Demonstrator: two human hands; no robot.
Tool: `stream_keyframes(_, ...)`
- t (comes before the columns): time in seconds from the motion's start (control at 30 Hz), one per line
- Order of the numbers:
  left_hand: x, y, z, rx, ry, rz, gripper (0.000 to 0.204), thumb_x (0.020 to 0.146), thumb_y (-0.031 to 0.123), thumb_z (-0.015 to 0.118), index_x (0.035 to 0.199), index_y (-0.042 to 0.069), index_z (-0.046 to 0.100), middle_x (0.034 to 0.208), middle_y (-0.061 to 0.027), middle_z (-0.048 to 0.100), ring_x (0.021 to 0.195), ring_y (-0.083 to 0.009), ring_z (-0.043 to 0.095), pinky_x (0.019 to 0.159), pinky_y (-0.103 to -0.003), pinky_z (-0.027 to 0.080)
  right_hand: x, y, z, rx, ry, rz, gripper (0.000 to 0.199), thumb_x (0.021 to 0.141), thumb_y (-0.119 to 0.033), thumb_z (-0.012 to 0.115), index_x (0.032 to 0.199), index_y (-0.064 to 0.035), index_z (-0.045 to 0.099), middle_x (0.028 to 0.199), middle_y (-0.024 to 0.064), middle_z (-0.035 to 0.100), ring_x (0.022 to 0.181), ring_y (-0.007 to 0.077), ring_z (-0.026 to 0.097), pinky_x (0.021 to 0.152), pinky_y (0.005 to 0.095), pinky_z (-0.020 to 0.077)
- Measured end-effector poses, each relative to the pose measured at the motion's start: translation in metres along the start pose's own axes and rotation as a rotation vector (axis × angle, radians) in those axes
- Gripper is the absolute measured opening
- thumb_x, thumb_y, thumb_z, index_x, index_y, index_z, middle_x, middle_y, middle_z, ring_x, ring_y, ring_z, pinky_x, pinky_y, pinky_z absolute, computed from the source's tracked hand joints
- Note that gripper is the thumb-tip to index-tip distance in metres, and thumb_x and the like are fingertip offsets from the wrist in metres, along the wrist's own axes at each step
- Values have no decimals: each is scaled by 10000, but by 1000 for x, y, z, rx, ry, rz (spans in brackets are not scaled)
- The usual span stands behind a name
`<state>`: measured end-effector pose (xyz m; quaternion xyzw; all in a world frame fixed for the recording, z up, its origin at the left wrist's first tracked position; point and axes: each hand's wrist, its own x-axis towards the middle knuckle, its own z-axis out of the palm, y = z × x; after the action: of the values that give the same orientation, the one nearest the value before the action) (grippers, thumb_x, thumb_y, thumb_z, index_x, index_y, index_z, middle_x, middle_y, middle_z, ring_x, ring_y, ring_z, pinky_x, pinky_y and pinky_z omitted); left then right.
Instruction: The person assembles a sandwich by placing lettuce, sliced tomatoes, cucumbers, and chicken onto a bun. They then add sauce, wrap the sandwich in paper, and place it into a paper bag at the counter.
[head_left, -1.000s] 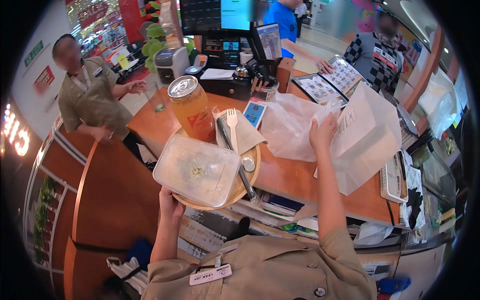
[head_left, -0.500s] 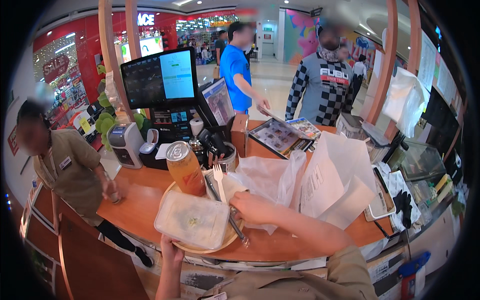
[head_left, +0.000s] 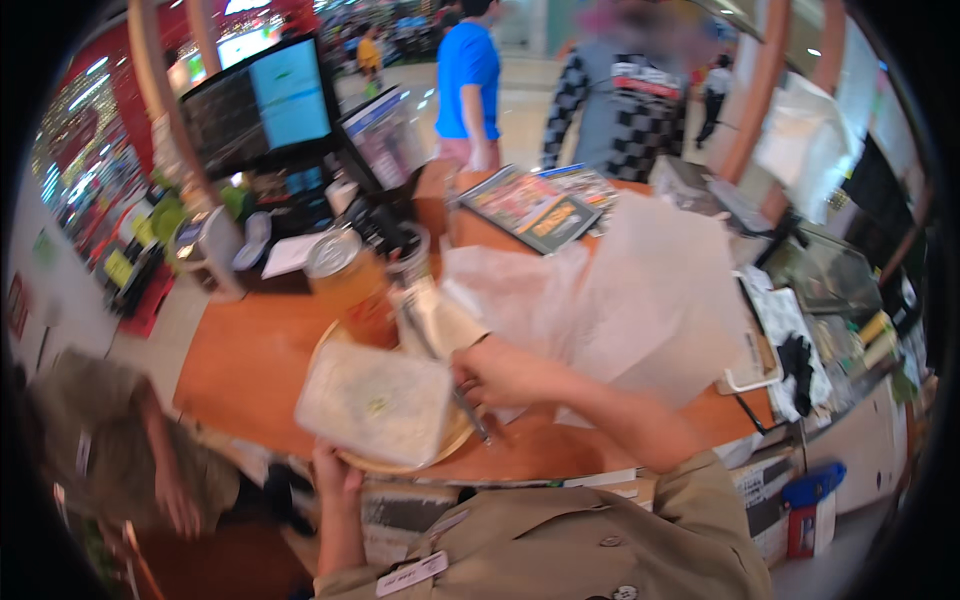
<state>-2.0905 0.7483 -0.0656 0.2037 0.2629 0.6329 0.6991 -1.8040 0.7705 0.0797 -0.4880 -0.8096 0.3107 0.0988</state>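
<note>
Two hands are on one load: a round, pale wooden tray [head_left: 400, 462] at the near edge of the curved orange-brown counter [head_left: 250, 360], overhanging toward you.

Largest item on it: the rectangular clear plastic food box with a cloudy lid [head_left: 375, 402], lying flat across the tray's middle. I judge it light, with thin walls that flex; do not squeeze the lid. Support it from beneath.

At 12 o'clock of the box stands the tall clear cup of amber drink with a sealed silvery top [head_left: 347, 287]. It is the heaviest and tallest piece, top-heavy in my judgement, and likely to tip or slide if the tray tilts. Keep the tray level.

At 2 o'clock lie white paper napkins [head_left: 440, 318], soft and easily dislodged. From there a grey metal utensil [head_left: 450, 385] runs toward 5 o'clock along the box's right side; it is stiff, smooth and free to roll.

The tray itself appears rigid; the rim at 6 o'clock and at 3 o'clock offers the soundest hold.

Your left hand [head_left: 335, 478] comes up from below at 6 o'clock, fingers under the tray rim, thumb at the edge; the grip is partly hidden. Your right hand [head_left: 505, 375] reaches across from 4 o'clock, forearm low over the counter, fingers curled together around the utensil beside the box; blur prevents telling how firmly.
</note>
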Motion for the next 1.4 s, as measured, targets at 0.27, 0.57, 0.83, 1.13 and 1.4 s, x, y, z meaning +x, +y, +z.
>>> stream_keyframes(0.27, 0, -18, 11, 20, 5, 63, 424, 650, -4, 417, 1062, -63, 494, 973, -137, 580, 936, -268, 567, 899, -379, 454, -96, -35, -78, -144, 557, -119, 191, 718, -62, 677, 843, -46, 533, 722, 120, 590, 670, 227, 602, 604, 320, 462)
stream_keyframes(0.57, -24, -48, 29, -13, 95, 12, 430, 657, -14, 431, 1083, -61, 474, 1021, -146, 557, 935, -266, 562, 874, -378, 465, -144, 116, -324, 698, 1191, -210, 166, 774, -90, 676, 882, 17, 608, 795, 47, 623, 673, 91, 581, 599, 182, 487)
stream_keyframes(0.83, -58, -94, 50, 129, 326, -82, 529, 734, 42, 516, 1248, -22, 406, 1208, -140, 503, 1107, -280, 489, 949, -407, 427, -137, 263, -355, 1194, 1262, -119, 119, 815, -73, 632, 905, 0, 606, 865, 61, 616, 748, 113, 589, 631, 155, 515)
stream_keyframes(1.13, -64, -154, 45, -5, 251, 67, 393, 759, 39, 452, 1139, -59, 460, 1080, -145, 565, 981, -254, 570, 852, -372, 479, -101, 335, -351, 645, 1336, 416, 120, 733, -50, 691, 809, 11, 621, 707, 59, 610, 606, 112, 575, 527, 188, 498)
stream_keyframes(1.4, -66, -164, 38, 67, 443, 35, 421, 779, 48, 451, 1193, -25, 448, 1143, -120, 548, 1031, -234, 553, 895, -349, 456, -33, 381, -350, -168, 1046, 408, 130, 632, -63, 716, 703, -2, 625, 663, 82, 637, 577, 140, 595, 528, 281, 477)
